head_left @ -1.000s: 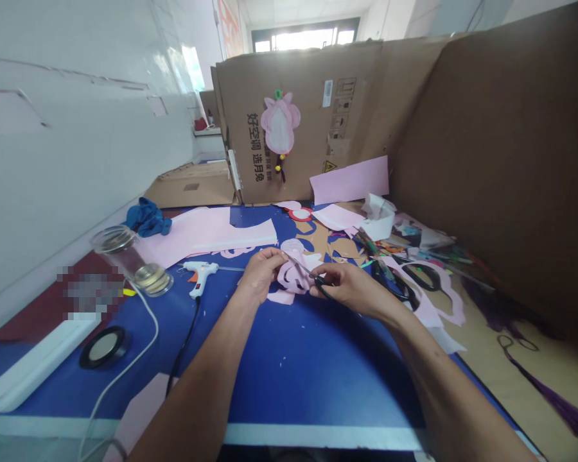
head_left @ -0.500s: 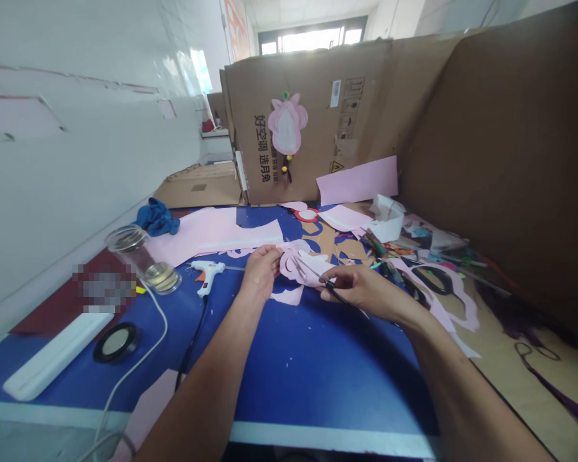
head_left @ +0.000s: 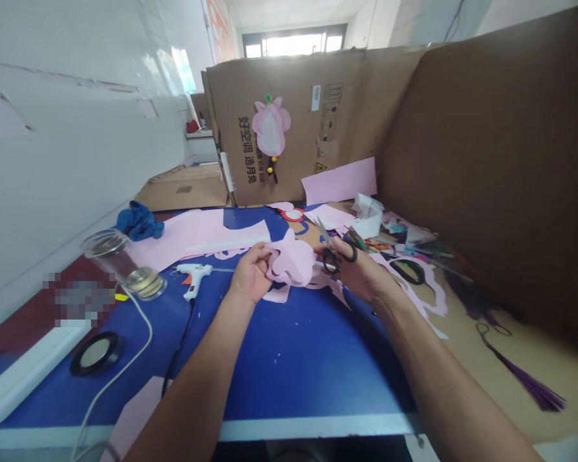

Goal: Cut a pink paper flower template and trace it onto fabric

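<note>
My left hand (head_left: 251, 274) pinches the left edge of a pink sheet cutout (head_left: 296, 258) with a wavy, petal-like outline, held above the blue table. Scissors (head_left: 331, 259) with black handles are in my right hand (head_left: 361, 274), their blades pointing up and away from me. The fingertips of that hand are close to the cutout's right edge; whether they grip it, I cannot tell. Under and beside the cutout hang or lie curved pink offcuts (head_left: 340, 294). A white glue gun (head_left: 196, 277) lies left of my left hand.
A cardboard panel (head_left: 289, 173) stands behind, bearing a pink flower-shaped ornament (head_left: 270, 128). Large pink sheets (head_left: 187, 234) lie at the back left. On the left are a glass jar (head_left: 125, 263) and a black tape roll (head_left: 95, 353). Right, a purple tassel (head_left: 534, 385) lies near scraps.
The scissors have come away from the pink cutout and now point upward in my right hand. The cutout has turned to show a broader, smoother face. The view has shifted right.
</note>
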`<state>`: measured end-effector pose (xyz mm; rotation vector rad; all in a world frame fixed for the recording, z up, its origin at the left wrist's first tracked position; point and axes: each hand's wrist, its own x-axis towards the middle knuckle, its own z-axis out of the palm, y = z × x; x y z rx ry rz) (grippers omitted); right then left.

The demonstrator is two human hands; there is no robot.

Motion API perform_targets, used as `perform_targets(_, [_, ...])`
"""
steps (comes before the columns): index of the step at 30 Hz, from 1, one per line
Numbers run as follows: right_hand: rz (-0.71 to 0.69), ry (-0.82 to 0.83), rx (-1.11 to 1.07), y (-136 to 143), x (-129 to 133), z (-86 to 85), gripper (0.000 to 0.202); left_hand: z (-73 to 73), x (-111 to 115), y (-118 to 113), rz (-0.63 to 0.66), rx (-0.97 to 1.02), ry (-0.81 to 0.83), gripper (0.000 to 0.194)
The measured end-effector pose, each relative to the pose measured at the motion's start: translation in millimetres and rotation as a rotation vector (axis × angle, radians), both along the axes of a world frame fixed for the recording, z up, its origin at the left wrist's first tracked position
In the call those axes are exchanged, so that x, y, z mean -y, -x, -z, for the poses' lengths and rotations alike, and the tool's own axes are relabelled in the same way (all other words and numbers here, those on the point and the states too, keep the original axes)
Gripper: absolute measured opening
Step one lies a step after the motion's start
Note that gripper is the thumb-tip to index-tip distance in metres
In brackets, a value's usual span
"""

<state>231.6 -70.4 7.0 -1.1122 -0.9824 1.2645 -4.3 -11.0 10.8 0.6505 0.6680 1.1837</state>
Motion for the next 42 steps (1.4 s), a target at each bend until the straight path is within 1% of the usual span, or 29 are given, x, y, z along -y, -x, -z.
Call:
perform_targets(3, [-0.086,0.003,-0.151,4.2,0.0,-0.4,0.049,-1.1,2.8,-3.4,0.029,0.006,0.008,0.026])
perform_targets(6, [-0.113,0.007,-0.234,9.1,0.5,-2.0,0.048,-0.4,3.6,-6.5,0.029,0.007,0.002,0.026])
perform_targets(12, [-0.072,-0.002,-0.217,7.9,-2.6,-0.9,0.051,4.5,1.8,-8.8,0.050,-0.036,-0.029,0.029])
perform_targets(17, [-0.075,-0.037,-0.190,2.0,-3.5,-0.1,0.052,4.6,2.8,-9.6,0.087,-0.067,-0.043,0.021])
perform_targets(23, [-0.083,-0.035,-0.163,-0.4,-5.1,2.3,0.052,1.8,3.1,-10.7,0.106,-0.099,-0.053,0.023])
perform_targets(30, [-0.084,-0.053,-0.175,-0.5,-6.2,7.6,0.045,5.0,2.2,-10.0,0.123,-0.182,-0.081,0.030])
perform_targets(37, [-0.075,-0.059,-0.178,0.9,-6.3,7.0,0.049,10.3,2.1,-11.1,0.082,-0.266,-0.123,0.035])
perform_targets(42, [-0.037,-0.045,-0.217,-0.9,-8.2,8.2,0.050,11.0,2.4,-11.1,0.066,-0.297,-0.146,0.040])
